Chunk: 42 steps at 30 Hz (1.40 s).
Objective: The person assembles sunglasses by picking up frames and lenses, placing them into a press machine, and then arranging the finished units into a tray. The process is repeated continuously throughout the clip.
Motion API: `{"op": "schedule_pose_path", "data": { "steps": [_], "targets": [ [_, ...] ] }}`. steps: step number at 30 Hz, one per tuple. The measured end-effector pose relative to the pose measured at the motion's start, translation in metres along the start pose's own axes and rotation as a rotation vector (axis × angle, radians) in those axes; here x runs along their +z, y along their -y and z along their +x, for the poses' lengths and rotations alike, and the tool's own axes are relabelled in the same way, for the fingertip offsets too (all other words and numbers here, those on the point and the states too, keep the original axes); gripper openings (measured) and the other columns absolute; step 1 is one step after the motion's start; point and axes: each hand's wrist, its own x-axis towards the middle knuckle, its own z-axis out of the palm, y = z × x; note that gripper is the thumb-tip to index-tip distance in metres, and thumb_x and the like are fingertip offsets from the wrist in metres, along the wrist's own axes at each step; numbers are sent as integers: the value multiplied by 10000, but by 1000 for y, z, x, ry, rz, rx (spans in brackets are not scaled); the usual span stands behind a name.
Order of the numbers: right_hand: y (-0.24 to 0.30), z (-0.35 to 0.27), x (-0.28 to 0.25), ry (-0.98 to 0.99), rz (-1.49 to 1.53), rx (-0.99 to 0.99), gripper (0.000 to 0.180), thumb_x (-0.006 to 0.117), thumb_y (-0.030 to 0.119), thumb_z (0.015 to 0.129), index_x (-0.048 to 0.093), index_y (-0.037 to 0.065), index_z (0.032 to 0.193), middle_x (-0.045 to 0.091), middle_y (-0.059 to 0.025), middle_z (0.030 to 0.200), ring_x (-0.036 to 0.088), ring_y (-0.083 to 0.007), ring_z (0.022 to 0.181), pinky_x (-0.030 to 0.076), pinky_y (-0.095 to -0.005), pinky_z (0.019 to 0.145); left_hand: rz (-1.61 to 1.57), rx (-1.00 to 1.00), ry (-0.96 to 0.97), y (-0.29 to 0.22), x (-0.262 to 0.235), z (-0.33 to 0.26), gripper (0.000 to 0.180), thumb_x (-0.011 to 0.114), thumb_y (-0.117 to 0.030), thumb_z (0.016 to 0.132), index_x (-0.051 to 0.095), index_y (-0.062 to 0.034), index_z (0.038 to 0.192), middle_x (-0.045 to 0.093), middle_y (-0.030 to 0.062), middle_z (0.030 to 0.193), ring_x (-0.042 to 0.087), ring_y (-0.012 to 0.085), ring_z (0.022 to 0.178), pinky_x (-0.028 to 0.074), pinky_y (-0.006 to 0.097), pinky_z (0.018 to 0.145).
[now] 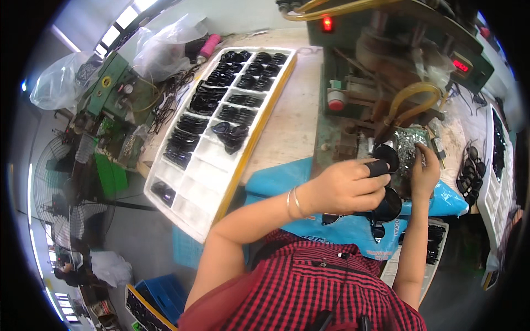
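My left hand, with a black band around one finger, is closed on a pair of dark sunglasses. One round lens shows above its fingertips and the other below, in front of the green machine. My right hand reaches over a heap of small shiny metal pieces on the machine's bed. Its fingers are bent together, and whatever they pinch is too small to make out. Another pair of sunglasses rests on the blue plastic sheet below my hands.
Left of me lies a long white compartment tray holding many dark glasses. Another white tray with dark pieces stands far right, beside a black bundle of glasses. A yellow hose loops above the machine bed. A fan stands far left.
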Motion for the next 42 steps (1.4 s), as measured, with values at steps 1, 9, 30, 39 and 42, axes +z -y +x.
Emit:
{"op": "schedule_pose_path", "data": {
  "steps": [1,9,30,39,42],
  "targets": [
    [4,0,-2,24,61,62,174,644,81,891,710,44,1048,707,-139,1016,665,-307,968,499,-376,860,-49,-86,47,-8,-8,0,231,698,-92,735,664,-73,962,674,105,1129,688,268,936,547,406,955],
    [22,-1,-17,79,273,197,173,665,91,878,704,23,1032,707,-122,984,671,-248,944,495,-336,863,511,-815,444,79,-177,-108,191,710,16,738,703,-62,912,678,68,1096,597,266,948,496,363,861],
    [113,33,-17,260,841,228,294,655,45,758,660,-2,1048,710,-87,946,648,-161,881,486,-288,834,324,-1155,-212,74,-138,-102,128,615,-72,961,636,23,1044,678,61,888,630,113,818,500,253,725],
    [93,44,-26,114,288,49,198,664,89,751,729,57,935,706,-123,982,647,-300,996,498,-383,874,-328,-478,-581,19,-81,-7,262,544,-57,981,538,1,1237,665,170,1082,654,245,931,543,371,856],
    [37,14,-19,138,-390,-32,153,749,111,731,718,59,871,689,-116,991,593,-327,1110,483,-424,924,-620,-388,-366,-14,-70,32,93,591,-55,897,592,-1,972,713,196,949,697,282,846,587,402,792]
  ]
}}
